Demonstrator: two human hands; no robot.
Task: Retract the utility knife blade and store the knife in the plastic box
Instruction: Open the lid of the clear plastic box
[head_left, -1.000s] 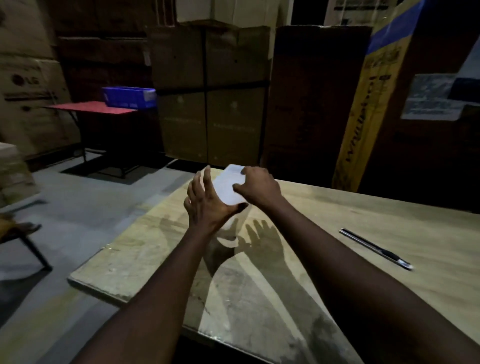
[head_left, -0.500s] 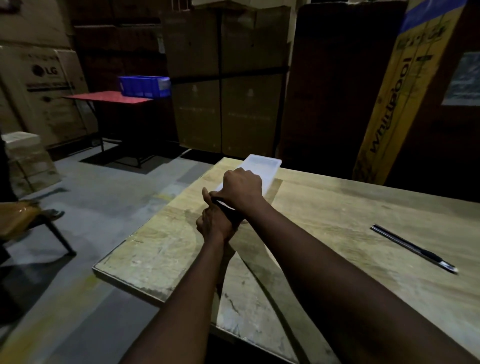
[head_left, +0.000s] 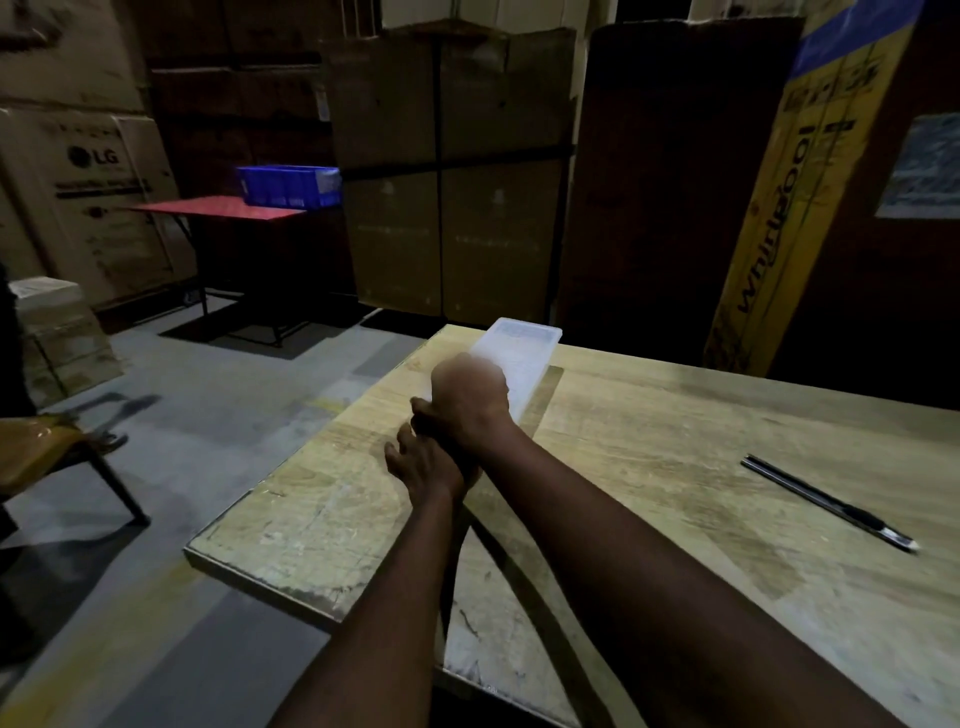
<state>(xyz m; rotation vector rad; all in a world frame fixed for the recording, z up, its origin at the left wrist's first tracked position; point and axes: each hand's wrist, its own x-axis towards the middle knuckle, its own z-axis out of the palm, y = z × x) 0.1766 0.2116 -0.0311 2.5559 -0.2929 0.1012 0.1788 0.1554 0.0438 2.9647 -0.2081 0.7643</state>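
A long translucent white plastic box (head_left: 522, 353) lies on the wooden table (head_left: 649, 447) near its far left corner. My right hand (head_left: 470, 397) is closed over the box's near end, blurred by motion. My left hand (head_left: 423, 462) sits just below and partly under the right wrist, at the box's near end; its grip is hidden. The utility knife (head_left: 826, 501), slim and dark with a pale tip, lies alone on the table far to the right, out of both hands.
Tall cardboard appliance boxes (head_left: 452, 171) stand behind the table. A red table (head_left: 218, 210) with a blue crate (head_left: 288, 184) is at the back left. A chair (head_left: 57, 457) stands on the floor to the left. The table's left edge (head_left: 260, 571) is near my left arm.
The box went from raised on end between both hands to lying flat on the table. My right hand now covers its near end and my left hand has dropped lower beside it.
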